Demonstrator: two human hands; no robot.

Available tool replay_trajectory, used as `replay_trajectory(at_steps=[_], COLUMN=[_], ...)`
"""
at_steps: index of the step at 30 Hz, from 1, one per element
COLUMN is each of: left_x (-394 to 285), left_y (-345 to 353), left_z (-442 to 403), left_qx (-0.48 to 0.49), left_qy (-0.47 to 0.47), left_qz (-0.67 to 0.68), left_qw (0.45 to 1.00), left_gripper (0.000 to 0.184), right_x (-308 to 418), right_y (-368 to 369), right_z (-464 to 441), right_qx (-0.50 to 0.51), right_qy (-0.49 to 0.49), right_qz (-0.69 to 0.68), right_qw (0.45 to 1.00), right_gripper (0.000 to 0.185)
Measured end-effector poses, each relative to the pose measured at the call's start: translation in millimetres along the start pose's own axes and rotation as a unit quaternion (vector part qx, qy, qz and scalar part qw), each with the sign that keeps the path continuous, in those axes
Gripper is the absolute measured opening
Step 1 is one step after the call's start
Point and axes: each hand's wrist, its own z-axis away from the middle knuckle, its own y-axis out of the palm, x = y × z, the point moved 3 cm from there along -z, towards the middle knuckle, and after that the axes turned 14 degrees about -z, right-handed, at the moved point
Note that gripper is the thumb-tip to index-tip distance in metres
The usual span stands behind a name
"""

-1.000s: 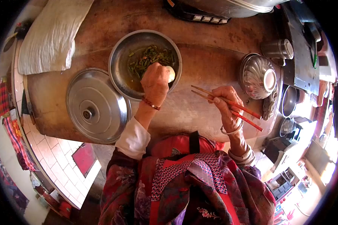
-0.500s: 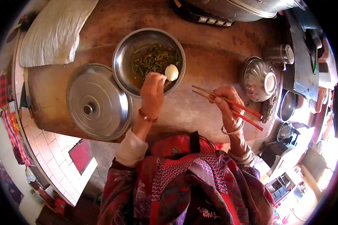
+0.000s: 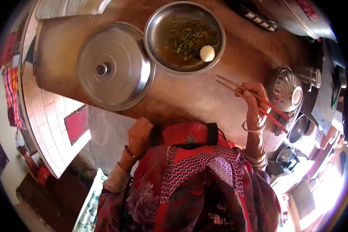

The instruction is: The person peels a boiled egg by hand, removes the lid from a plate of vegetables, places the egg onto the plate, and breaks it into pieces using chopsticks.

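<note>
Right hand (image 3: 254, 96) clamps fingers on 2 chopsticks (image 3: 272, 108), bowl (image 3: 152, 42) with 1 egg (image 3: 207, 53) ahead-left of those fingers; left hand (image 3: 140, 132) blurred, finger state unclear.

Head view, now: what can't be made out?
Left hand: head view, blurred and shadowed; can't tell whether it holds anything.
Green food in the metal bowl: head view, pieces too small and dim to identify.
Lid: head view, its own top hides whatever is beneath.
Pale sheet: head view, cut off by the top edge.
</note>
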Motion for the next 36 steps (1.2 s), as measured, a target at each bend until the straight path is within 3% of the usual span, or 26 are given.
replay_trajectory(at_steps=[1, 3, 4, 5, 6, 8, 9, 10, 11, 12, 13, 14, 15, 16, 17, 18, 19, 20, 21, 22, 27, 29, 30, 32, 34, 36], left_x=[-6, -1, 13, 18, 22, 41, 41, 38, 28, 23, 18, 29, 51, 61, 74, 82, 90, 93, 83, 75, 14, 63, 101, 152, 152, 135], left_y=[0, -8, -17, -20, -24, -35, -30, -13, 15, 23, 30, 45, 62, 55, 58, 51, 45, 39, 28, 28, 35, 85, 152, 202, 186, 169], left_z=[9, 24, 23, 29, 29, 27, 30, 37, 48, 53, 59, 65, 77, 83, 96, 92, 89, 91, 84, 79, 73, 116, 167, 230, 224, 206], left_qx=[-0.05, -0.104, 0.115, 0.321, 0.314, 0.056, 0.058, 0.051, 0.131, 0.226, 0.326, 0.323, 0.157, -0.025, 0.056, 0.053, 0.004, -0.043, -0.019, -0.022, 0.081, 0.114, 0.109, 0.232, 0.249, 0.123], left_qy=[0.109, 0.208, 0.121, 0.025, 0.017, -0.077, -0.086, -0.09, -0.056, -0.083, -0.085, -0.085, -0.038, 0.007, -0.104, -0.103, -0.149, -0.195, -0.206, -0.205, 0.085, -0.03, -0.098, -0.278, -0.302, -0.463], left_qz=[0.11, 0.219, 0.401, 0.551, 0.557, 0.781, 0.842, 0.844, 0.729, 0.623, 0.503, 0.505, 0.29, 0.044, -0.022, -0.025, 0.151, 0.323, 0.415, 0.416, 0.43, 0.36, 0.304, 0.255, 0.261, 0.509], left_qw=[0.987, 0.948, 0.901, 0.77, 0.769, 0.617, 0.529, 0.527, 0.67, 0.744, 0.796, 0.796, 0.943, 0.999, 0.993, 0.993, 0.977, 0.925, 0.886, 0.886, 0.895, 0.925, 0.941, 0.896, 0.882, 0.715], left_gripper=[0.024, 0.029, 0.031, 0.034, 0.034, 0.035, 0.031, 0.031, 0.03, 0.03, 0.03, 0.03, 0.033, 0.036, 0.045, 0.045, 0.048, 0.052, 0.052, 0.052, 0.043, 0.035, 0.032, 0.041, 0.043, 0.041], right_x=[-4, -4, -4, -5, -6, -6, -3, -2, -4, -4, -2, -1, 0, 1, 1, 1, 2, 4, 5, 7, 5, 10, 10, 9, 5, 2], right_y=[-3, 3, 5, 6, 4, 8, 11, 13, 13, 15, 18, 20, 22, 25, 28, 30, 29, 29, 33, 37, 38, 37, 37, 34, 34, 38], right_z=[0, -1, -1, -2, -5, -7, -8, -8, -9, -8, -8, -8, -6, -7, -10, -11, -11, -10, -11, -10, -9, -9, -8, -11, -17, -24], right_qx=[0.027, 0.046, 0.056, 0.066, 0.065, 0.073, 0.072, 0.068, 0.059, 0.063, 0.057, 0.048, 0.053, 0.05, 0.044, 0.043, 0.055, 0.072, 0.074, 0.064, 0.077, 0.076, 0.042, 0.039, 0.008, -0.014], right_qy=[-0.012, -0.022, -0.033, -0.03, -0.042, -0.052, -0.05, -0.046, -0.05, -0.047, -0.045, -0.046, -0.043, -0.048, -0.057, -0.06, -0.064, -0.065, -0.069, -0.07, -0.078, -0.068, -0.043, -0.047, -0.067, -0.083], right_qz=[0.028, 0.032, 0.034, 0.035, 0.036, 0.034, 0.013, -0.006, -0.016, -0.014, -0.003, 0.007, 0.009, 0.004, -0.003, -0.005, 0.006, 0.018, 0.02, 0.014, 0.018, 0.02, -0.017, -0.026, -0.045, -0.064], right_qw=[0.999, 0.998, 0.997, 0.997, 0.996, 0.995, 0.996, 0.997, 0.997, 0.997, 0.997, 0.998, 0.998, 0.998, 0.997, 0.997, 0.996, 0.995, 0.995, 0.995, 0.994, 0.995, 0.998, 0.998, 0.997, 0.994], right_gripper=[0.013, 0.016, 0.019, 0.019, 0.017, 0.015, 0.016, 0.016, 0.018, 0.018, 0.018, 0.019, 0.019, 0.018, 0.018, 0.018, 0.018, 0.017, 0.017, 0.017, 0.019, 0.022, 0.022, 0.022, 0.02, 0.019])
